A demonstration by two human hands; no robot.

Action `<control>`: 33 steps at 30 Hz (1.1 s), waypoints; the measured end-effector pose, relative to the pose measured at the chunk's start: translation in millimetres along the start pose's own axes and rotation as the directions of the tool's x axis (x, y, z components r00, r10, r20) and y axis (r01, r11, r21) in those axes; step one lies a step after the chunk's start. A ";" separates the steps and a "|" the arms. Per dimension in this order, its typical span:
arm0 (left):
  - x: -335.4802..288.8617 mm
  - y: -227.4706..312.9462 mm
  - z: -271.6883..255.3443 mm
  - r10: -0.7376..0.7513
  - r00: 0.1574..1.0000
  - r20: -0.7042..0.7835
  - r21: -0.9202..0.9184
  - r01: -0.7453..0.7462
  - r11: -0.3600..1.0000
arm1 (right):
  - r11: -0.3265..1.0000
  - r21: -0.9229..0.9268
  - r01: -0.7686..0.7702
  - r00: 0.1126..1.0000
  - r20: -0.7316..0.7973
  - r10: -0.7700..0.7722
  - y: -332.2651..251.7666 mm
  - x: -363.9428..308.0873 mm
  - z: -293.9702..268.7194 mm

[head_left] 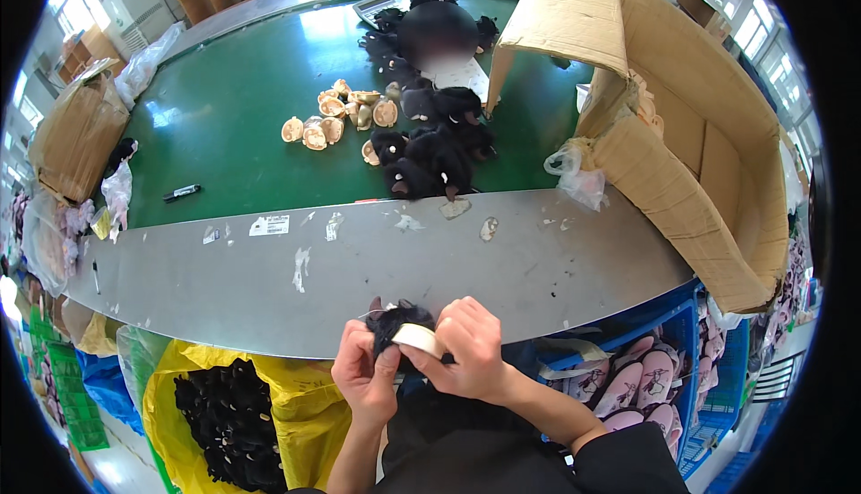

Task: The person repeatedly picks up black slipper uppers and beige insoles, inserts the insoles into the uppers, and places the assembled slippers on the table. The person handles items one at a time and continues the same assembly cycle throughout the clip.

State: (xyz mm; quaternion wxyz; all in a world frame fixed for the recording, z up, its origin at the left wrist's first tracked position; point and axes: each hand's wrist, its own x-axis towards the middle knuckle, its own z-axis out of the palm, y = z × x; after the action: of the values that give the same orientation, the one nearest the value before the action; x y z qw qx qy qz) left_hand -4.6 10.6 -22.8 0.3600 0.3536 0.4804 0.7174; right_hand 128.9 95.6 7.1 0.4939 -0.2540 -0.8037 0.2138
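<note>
Close to my body, at the near edge of the grey metal strip [502, 270], both my hands work on a small black plush piece [391, 319]. My left hand [366, 377] pinches its left side between thumb and fingers. In my right hand [466, 351], curled fingers and thumb grip a cream, curved shell-like piece [419, 340] against the plush. A thin pale strand sticks out left of the plush. Beyond, on the green belt, lie a loose group of similar cream shells [332, 108] and a heap of black plush pieces [435, 158].
An open cardboard box [717, 180] stands at the right, a plastic bag [578, 178] beside it. Below left, a yellow bag [300, 395] holds black plush pieces [229, 422]. Pink slippers [656, 373] fill a blue crate [691, 333] below right. A black marker [182, 193] lies on the belt.
</note>
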 end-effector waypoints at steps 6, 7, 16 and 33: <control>5.7 1.5 2.8 0.200 0.975 0.096 0.506 -0.221 0.834 | 0.997 -0.060 -0.055 0.995 -0.081 0.051 1.3 -7.7 14.2; 3.8 0.1 3.8 0.201 0.973 0.115 0.539 -0.231 0.810 | 0.996 -0.061 -0.065 0.995 -0.086 0.060 0.9 -8.2 15.1; -10.7 -19.0 15.5 0.111 0.987 0.117 0.516 -0.156 0.842 | 0.930 0.251 -0.267 0.955 -0.058 0.290 9.3 -18.8 22.9; -11.6 -22.9 14.1 0.163 0.977 0.140 0.521 -0.212 0.827 | 0.964 0.079 -0.255 0.962 -0.083 0.261 9.4 -19.3 29.4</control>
State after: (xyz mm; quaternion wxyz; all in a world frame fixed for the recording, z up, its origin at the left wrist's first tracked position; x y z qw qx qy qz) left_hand 17.2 13.2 -42.3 0.1966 0.5167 0.6069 0.5711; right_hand 111.6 88.3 -24.1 0.5068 -0.3494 -0.7323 0.2914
